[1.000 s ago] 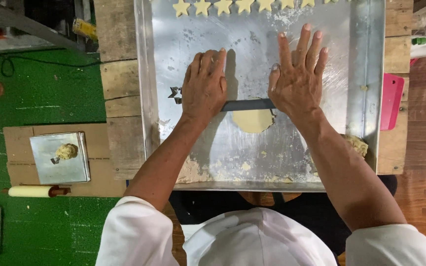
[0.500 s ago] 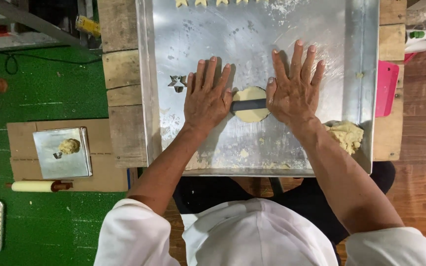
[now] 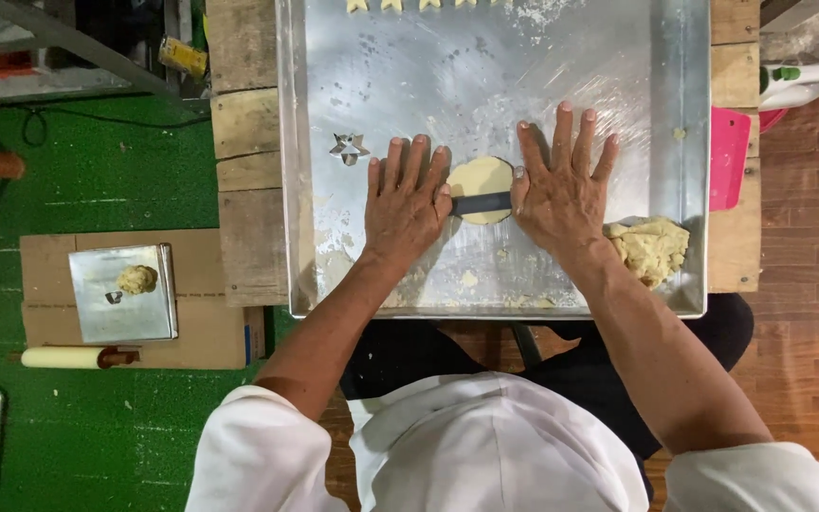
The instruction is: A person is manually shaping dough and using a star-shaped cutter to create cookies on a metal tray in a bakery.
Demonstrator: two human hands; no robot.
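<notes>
The dough disc (image 3: 482, 180) is pale yellow, flat and roughly round, lying on the floured metal tray (image 3: 523, 85) near its middle. A dark rolling pin (image 3: 482, 203) crosses the disc's lower part; only its short middle section shows between the two hands. The left hand (image 3: 406, 201) lies flat, fingers extended and close together, palm pressed on the pin's left end. The right hand (image 3: 561, 190) lies flat likewise, fingers spread, palm on the pin's right end. Neither hand is closed around anything. A rough lump of dough (image 3: 651, 248) sits in the tray's near right corner, apart from the disc. A star-shaped metal cutter (image 3: 349, 148) lies left of the left hand. The tray rests on a wooden desk (image 3: 244, 190).
</notes>
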